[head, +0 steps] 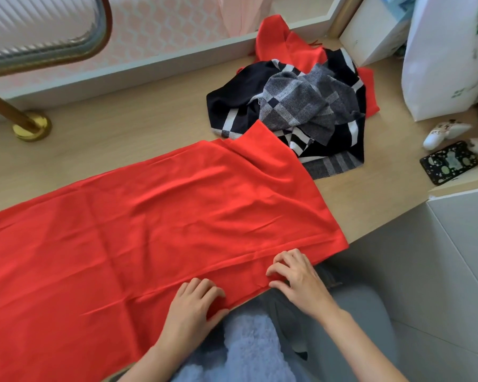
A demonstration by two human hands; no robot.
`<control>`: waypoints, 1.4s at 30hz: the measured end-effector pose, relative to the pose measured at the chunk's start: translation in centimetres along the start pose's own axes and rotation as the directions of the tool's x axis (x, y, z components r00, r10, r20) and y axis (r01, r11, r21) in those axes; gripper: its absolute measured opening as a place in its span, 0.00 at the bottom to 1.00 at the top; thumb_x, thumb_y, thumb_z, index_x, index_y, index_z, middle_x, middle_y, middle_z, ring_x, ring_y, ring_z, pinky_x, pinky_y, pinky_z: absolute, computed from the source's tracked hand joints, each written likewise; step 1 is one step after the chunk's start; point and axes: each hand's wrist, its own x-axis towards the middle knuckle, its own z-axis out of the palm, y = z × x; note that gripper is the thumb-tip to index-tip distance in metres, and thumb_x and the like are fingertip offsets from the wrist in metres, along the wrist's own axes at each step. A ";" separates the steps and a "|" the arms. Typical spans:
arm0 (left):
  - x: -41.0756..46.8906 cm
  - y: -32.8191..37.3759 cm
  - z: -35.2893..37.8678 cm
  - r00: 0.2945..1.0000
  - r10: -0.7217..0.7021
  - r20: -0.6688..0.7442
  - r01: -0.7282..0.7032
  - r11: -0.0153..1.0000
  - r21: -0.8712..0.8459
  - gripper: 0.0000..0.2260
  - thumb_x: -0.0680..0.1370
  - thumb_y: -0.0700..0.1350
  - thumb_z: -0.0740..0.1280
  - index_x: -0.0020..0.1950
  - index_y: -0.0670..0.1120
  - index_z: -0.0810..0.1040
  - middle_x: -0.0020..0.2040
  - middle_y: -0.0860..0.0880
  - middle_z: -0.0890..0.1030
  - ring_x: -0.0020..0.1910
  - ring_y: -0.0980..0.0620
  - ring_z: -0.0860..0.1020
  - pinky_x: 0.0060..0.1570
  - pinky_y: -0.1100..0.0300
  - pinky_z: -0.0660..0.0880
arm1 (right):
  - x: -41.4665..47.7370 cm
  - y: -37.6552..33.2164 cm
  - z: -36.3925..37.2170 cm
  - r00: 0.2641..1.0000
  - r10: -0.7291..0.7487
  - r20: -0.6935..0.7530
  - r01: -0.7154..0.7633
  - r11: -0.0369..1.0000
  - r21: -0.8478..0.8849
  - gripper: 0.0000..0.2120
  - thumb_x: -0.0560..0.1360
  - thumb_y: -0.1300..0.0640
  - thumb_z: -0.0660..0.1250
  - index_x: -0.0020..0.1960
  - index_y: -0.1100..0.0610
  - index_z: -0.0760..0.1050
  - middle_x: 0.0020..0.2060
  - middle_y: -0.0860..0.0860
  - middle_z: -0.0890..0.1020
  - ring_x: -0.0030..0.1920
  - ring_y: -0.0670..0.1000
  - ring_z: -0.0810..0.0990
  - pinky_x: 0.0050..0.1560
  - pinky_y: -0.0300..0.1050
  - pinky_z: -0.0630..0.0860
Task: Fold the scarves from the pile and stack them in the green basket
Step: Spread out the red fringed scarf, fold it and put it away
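A long red scarf (160, 216) lies spread flat across the wooden surface, running from the left edge toward the pile. Both hands are at its near edge. My left hand (193, 307) pinches that edge with curled fingers and thumb. My right hand (298, 279), a little to the right, grips the same edge with bent fingers. Behind the scarf's far end sits the pile (295, 111): a grey checked scarf on top of a black-and-white one, with another red scarf beneath. No green basket is in view.
A brass rail post (31, 128) stands at the back left. At the right are a white paper bag (442, 56), a white box (370, 31), a small white figure (439, 133) and a dark patterned phone (449, 162). A grey cabinet (439, 257) is at the lower right.
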 end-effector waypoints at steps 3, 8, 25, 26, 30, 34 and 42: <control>0.3 0.1 0.1 1.000 0.021 -0.004 -0.021 0.999 0.024 0.09 0.73 0.57 0.64 0.45 0.53 0.76 0.42 0.57 0.75 0.41 0.54 0.71 0.41 0.61 0.64 | -0.1 -0.2 0.0 1.000 -0.026 -0.004 0.026 0.999 -0.025 0.11 0.67 0.55 0.77 0.45 0.50 0.77 0.46 0.44 0.75 0.49 0.46 0.69 0.50 0.39 0.67; 0.2 0.2 0.0 1.000 0.013 -0.026 -0.013 1.000 -0.001 0.10 0.77 0.55 0.61 0.42 0.54 0.78 0.40 0.58 0.76 0.40 0.56 0.70 0.40 0.62 0.63 | -0.2 -0.4 0.2 0.998 -0.057 -0.025 0.055 0.997 -0.056 0.09 0.70 0.59 0.75 0.43 0.52 0.74 0.44 0.45 0.74 0.47 0.46 0.69 0.48 0.35 0.61; -0.2 1.6 -1.2 0.986 -0.165 -0.001 0.158 0.942 -0.295 0.06 0.78 0.54 0.63 0.43 0.56 0.76 0.40 0.61 0.74 0.41 0.60 0.71 0.44 0.60 0.68 | -0.6 -1.5 0.8 0.996 -0.088 -0.001 0.088 0.995 -0.038 0.13 0.69 0.49 0.74 0.50 0.50 0.75 0.50 0.46 0.74 0.51 0.47 0.70 0.54 0.36 0.61; -0.2 1.5 -1.3 0.990 -0.143 0.000 0.137 0.945 -0.296 0.06 0.78 0.54 0.63 0.44 0.56 0.76 0.41 0.61 0.74 0.42 0.61 0.71 0.43 0.60 0.68 | -0.6 -1.6 0.9 0.994 -0.108 -0.012 0.107 0.993 -0.047 0.12 0.69 0.51 0.74 0.49 0.50 0.75 0.50 0.46 0.74 0.51 0.47 0.70 0.54 0.36 0.62; -0.3 1.0 -1.4 0.998 -0.058 -0.021 0.049 0.956 -0.289 0.06 0.79 0.53 0.63 0.45 0.55 0.77 0.42 0.61 0.75 0.42 0.62 0.71 0.43 0.62 0.68 | -0.6 -2.1 1.4 0.982 -0.154 -0.114 0.146 0.987 -0.072 0.04 0.73 0.56 0.70 0.46 0.53 0.76 0.48 0.47 0.76 0.50 0.48 0.71 0.52 0.38 0.63; -0.4 0.6 -1.3 0.999 0.007 -0.038 -0.017 0.962 -0.272 0.07 0.80 0.52 0.63 0.46 0.53 0.78 0.43 0.60 0.76 0.41 0.58 0.73 0.41 0.62 0.68 | -1.2 -2.1 1.4 0.966 -0.175 -0.192 0.157 0.982 -0.104 0.02 0.75 0.57 0.65 0.46 0.54 0.77 0.47 0.48 0.77 0.52 0.49 0.72 0.53 0.40 0.66; -0.8 0.2 -0.4 0.987 0.153 0.044 -0.146 0.980 -0.134 0.10 0.81 0.54 0.59 0.48 0.54 0.78 0.43 0.59 0.76 0.40 0.57 0.73 0.39 0.65 0.64 | -3.0 -1.5 2.5 0.973 -0.151 -0.173 0.130 0.983 -0.127 0.00 0.74 0.58 0.66 0.44 0.54 0.76 0.47 0.48 0.77 0.52 0.49 0.71 0.54 0.41 0.66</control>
